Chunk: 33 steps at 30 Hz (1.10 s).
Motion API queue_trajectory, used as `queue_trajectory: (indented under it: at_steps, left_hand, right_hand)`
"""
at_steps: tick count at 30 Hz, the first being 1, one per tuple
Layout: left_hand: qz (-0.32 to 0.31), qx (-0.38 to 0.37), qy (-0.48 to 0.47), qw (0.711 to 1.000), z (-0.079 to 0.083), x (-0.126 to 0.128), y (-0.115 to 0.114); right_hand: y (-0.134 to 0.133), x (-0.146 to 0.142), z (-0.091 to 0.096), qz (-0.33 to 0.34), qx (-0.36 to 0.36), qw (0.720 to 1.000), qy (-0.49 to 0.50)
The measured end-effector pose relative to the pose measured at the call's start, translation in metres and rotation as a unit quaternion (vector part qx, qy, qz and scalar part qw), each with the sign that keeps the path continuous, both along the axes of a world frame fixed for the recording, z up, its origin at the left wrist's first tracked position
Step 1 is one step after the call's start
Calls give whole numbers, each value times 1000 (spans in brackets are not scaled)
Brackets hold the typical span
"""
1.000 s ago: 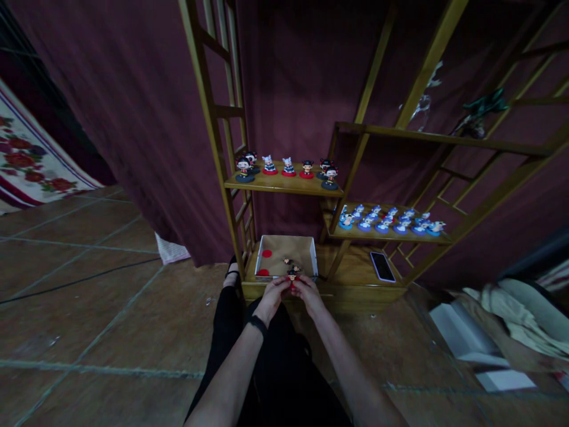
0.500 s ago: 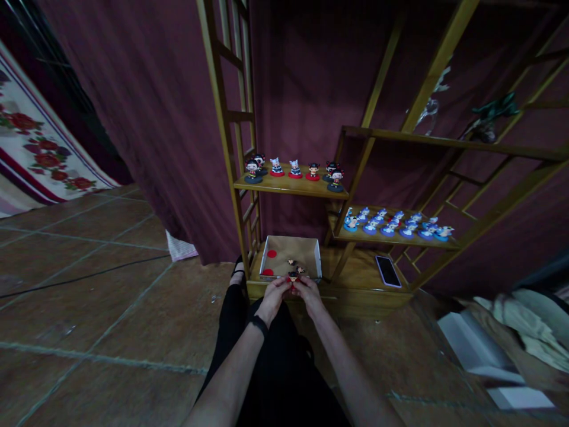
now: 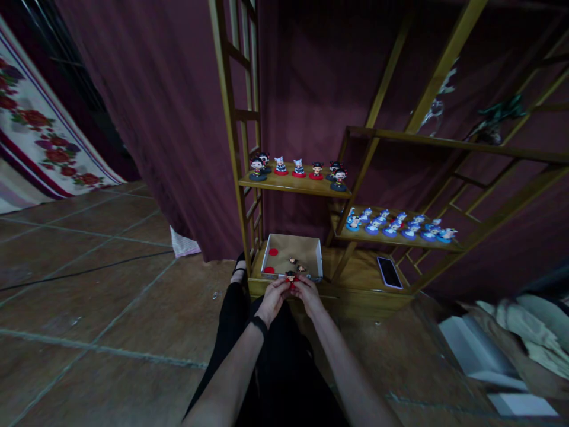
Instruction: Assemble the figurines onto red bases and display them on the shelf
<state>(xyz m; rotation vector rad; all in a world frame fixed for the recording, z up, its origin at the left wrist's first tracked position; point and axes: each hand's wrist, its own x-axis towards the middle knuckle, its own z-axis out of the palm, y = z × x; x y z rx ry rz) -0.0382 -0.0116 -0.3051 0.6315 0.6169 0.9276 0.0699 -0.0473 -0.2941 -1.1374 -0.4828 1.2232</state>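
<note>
My left hand point(image 3: 273, 296) and my right hand point(image 3: 307, 294) meet in front of me, both pinched on a small figurine point(image 3: 291, 277) with a black head and a red base. Just beyond them a shallow cardboard box point(image 3: 311, 244) sits on the lowest board of a wooden shelf point(image 3: 293, 185). In the box lie red discs point(image 3: 273, 252) and a few loose figurine pieces point(image 3: 297, 264). A dark band circles my left wrist.
Several red- and black-based figurines point(image 3: 299, 169) stand on the middle shelf, several blue ones point(image 3: 395, 225) on the lower right shelf. A phone point(image 3: 389, 272) lies on the bottom board. White boxes point(image 3: 478, 354) and cloth lie right; a dark red curtain point(image 3: 155, 118) hangs behind.
The view has shifted, so the shelf sits a little further right in frame. My hands stay together on the figurine in front of the box.
</note>
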Motion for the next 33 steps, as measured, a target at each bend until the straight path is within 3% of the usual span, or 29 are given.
queue_trajectory:
  at_steps: [6, 13, 24, 33]
  left_hand:
    - [-10, 24, 32, 999, -5, 4, -9]
    - [-14, 33, 58, 998, -13, -7, -9]
    - [-5, 16, 33, 999, -6, 11, -18]
    - [-32, 6, 11, 999, -5, 22, -21]
  right_hand:
    - [-7, -1, -1, -8, -18, 1000, -1]
    - [-14, -8, -10, 42, 16, 999, 1]
    - [-19, 4, 0, -8, 24, 998, -61]
    - [-34, 14, 6, -45, 32, 998, -12]
